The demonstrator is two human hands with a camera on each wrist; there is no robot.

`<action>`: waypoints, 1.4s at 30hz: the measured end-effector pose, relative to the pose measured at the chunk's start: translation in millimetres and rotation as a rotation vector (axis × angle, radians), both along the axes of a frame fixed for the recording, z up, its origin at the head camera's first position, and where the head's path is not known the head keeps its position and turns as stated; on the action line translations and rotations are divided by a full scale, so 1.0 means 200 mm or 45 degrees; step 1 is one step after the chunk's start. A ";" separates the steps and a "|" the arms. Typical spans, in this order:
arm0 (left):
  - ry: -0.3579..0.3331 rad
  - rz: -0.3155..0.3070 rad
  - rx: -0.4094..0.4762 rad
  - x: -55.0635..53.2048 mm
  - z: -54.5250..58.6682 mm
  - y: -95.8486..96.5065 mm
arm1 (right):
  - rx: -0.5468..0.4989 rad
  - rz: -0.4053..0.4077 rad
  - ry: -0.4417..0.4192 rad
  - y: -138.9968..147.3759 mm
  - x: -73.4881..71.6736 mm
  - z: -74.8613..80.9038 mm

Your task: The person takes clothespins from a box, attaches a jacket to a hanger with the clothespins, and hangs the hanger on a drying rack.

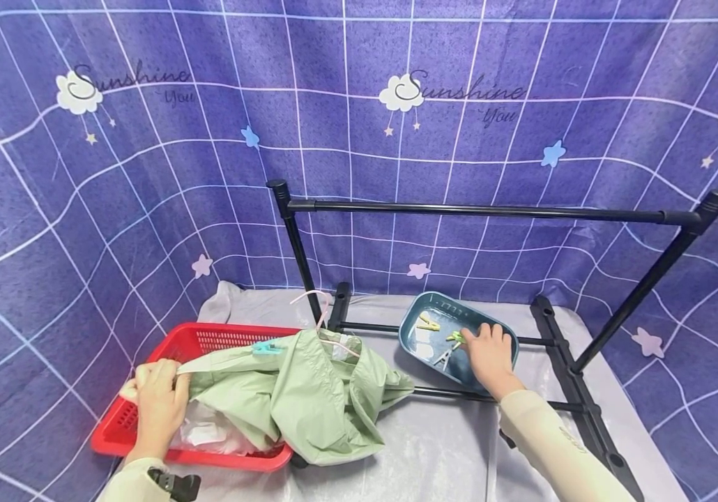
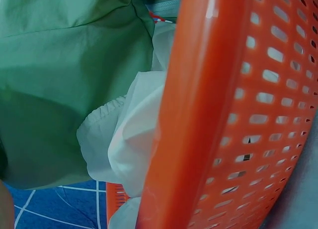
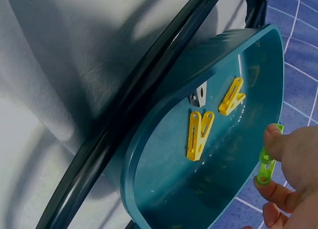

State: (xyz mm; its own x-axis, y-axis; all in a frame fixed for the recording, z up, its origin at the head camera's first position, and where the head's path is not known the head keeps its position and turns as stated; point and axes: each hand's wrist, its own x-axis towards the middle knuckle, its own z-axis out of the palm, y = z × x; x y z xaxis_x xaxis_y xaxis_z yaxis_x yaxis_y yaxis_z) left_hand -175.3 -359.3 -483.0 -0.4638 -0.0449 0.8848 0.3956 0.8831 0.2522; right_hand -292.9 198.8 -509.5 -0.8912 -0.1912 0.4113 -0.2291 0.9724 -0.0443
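Observation:
A pale green garment [image 1: 327,397] hangs on a pink hanger [image 1: 323,314] and lies partly across the red basket [image 1: 177,457]. A light blue clothespin [image 1: 267,346] is clipped near its top edge. My left hand [image 1: 161,397] grips the garment's left end over the basket; in the left wrist view that grip is out of sight. My right hand [image 1: 491,352] pinches a green clothespin [image 3: 267,159] between thumb and fingertip, over the teal basin [image 3: 131,164]. Two yellow clothespins [image 3: 198,134] and a grey one [image 3: 199,94] lie inside the basin.
A black rack with a top bar [image 1: 478,209] stands behind the basket and around the basin. Its lower bar [image 1: 447,394] runs along the basin's near side. White cloth [image 2: 134,134] and clear plastic [image 1: 208,432] lie in the basket. A blue gridded curtain [image 1: 359,104] encloses the area.

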 end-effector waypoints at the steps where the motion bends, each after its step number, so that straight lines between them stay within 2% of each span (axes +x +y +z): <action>1: 0.000 0.000 0.002 0.00 0.00 0.00 | -0.002 0.003 -0.004 0.00 0.00 0.00; 9: 0.003 -0.001 0.006 0.00 -0.01 0.00 | -0.001 0.041 0.012 -0.01 0.01 0.02; 23: -0.020 0.007 0.030 0.01 -0.01 0.00 | 0.003 0.143 0.130 -0.06 0.03 0.05; 35: -0.024 0.012 0.023 0.01 -0.01 0.00 | -0.008 0.277 0.276 -0.09 0.04 0.05; 42: -0.010 0.013 0.012 0.00 -0.01 0.00 | 0.028 0.278 0.240 -0.12 0.06 0.07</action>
State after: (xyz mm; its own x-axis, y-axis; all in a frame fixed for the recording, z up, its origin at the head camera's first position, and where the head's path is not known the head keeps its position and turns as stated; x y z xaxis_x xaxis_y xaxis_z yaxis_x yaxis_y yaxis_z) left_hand -174.9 -359.9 -485.0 -0.4706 -0.0581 0.8804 0.3842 0.8848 0.2637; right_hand -281.8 173.9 -494.6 -0.7360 -0.3812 0.5594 -0.4356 0.8993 0.0397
